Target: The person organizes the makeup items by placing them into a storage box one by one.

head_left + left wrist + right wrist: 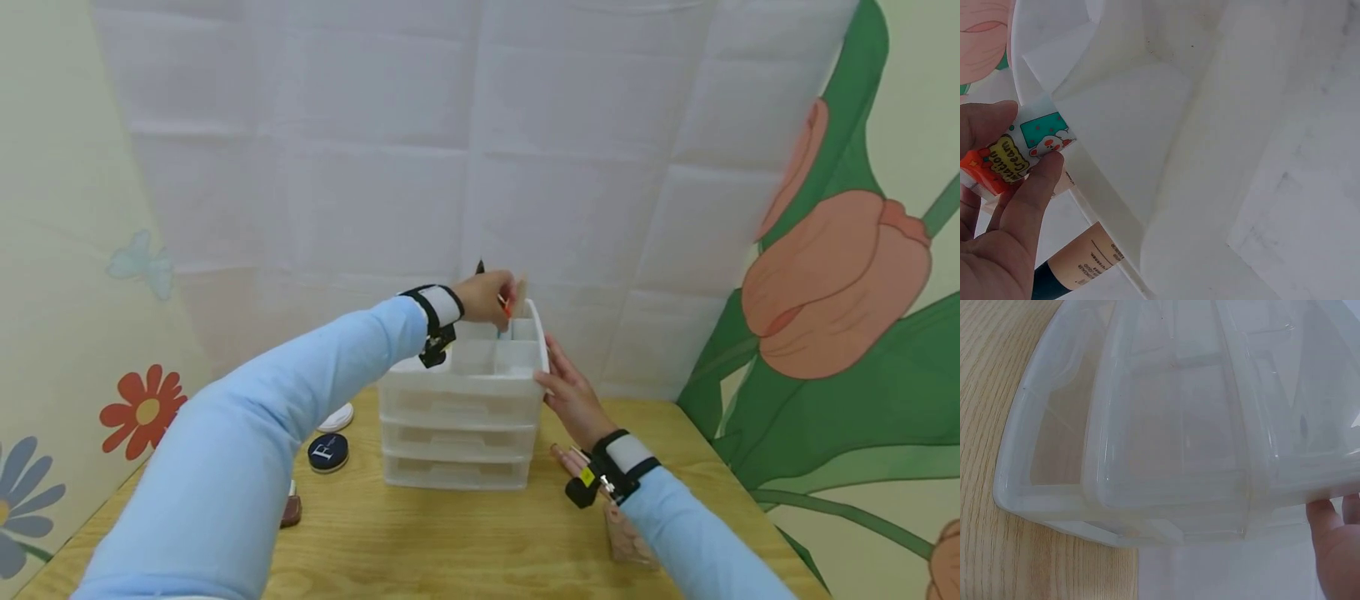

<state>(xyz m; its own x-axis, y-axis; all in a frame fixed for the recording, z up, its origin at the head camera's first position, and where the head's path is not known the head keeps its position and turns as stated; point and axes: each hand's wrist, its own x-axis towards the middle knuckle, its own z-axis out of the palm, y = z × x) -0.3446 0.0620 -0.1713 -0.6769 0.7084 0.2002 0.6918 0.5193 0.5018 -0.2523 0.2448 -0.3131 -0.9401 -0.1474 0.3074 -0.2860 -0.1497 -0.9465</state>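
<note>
A white plastic drawer organizer (457,408) with an open divided top stands on the wooden table. Over its back right compartments, my left hand (483,298) pinches a small cream tube (1016,147) between thumb and fingers. The tube is white, orange and green with a cartoon bear, and part of its label reads "Cream". Close by in the left wrist view, a beige tube with a dark cap (1082,262) stands in the top. My right hand (576,400) rests against the organizer's upper right side, its fingers fairly straight along the wall. In the right wrist view fingertips touch that clear wall (1310,450).
Left of the organizer lie a navy round compact (327,451), a white round case (337,417) and a small brown bottle (291,510), partly behind my left sleeve. On the right are pink tubes (566,460) and a pink box (627,533) beneath my right forearm. White cloth (375,167) hangs behind.
</note>
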